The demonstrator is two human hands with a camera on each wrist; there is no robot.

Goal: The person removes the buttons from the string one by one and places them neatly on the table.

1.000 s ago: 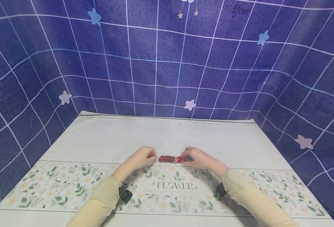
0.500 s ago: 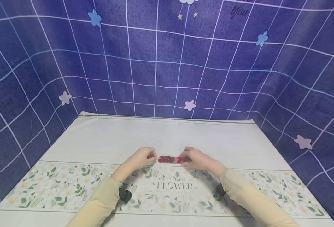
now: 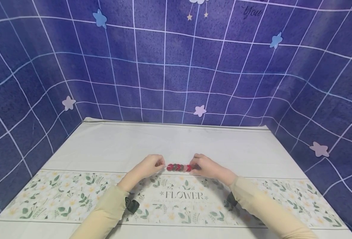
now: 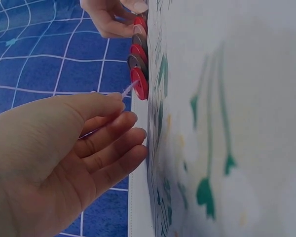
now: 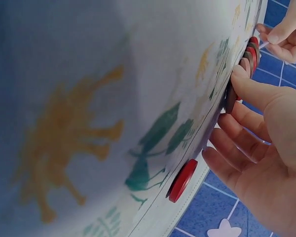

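A row of overlapping red, dark grey and pink buttons (image 3: 178, 167) lies at mid-table, threaded on a thin pale purple fuzzy string (image 4: 129, 89). My left hand (image 3: 150, 165) pinches the string's end between thumb and forefinger, its other fingers loosely bent. From the right end, my right hand (image 3: 207, 166) grips a dark button (image 5: 230, 97) between thumb and fingers. A loose red button (image 5: 182, 181) shows below that hand in the right wrist view; the hand hides it in the head view.
The white tablecloth (image 3: 176, 142) carries a flowered band with the word FLOWER. Behind and at both sides hangs a blue gridded curtain (image 3: 176, 76) with stars. Dark wrist cameras (image 3: 132, 204) sit under both sleeves.
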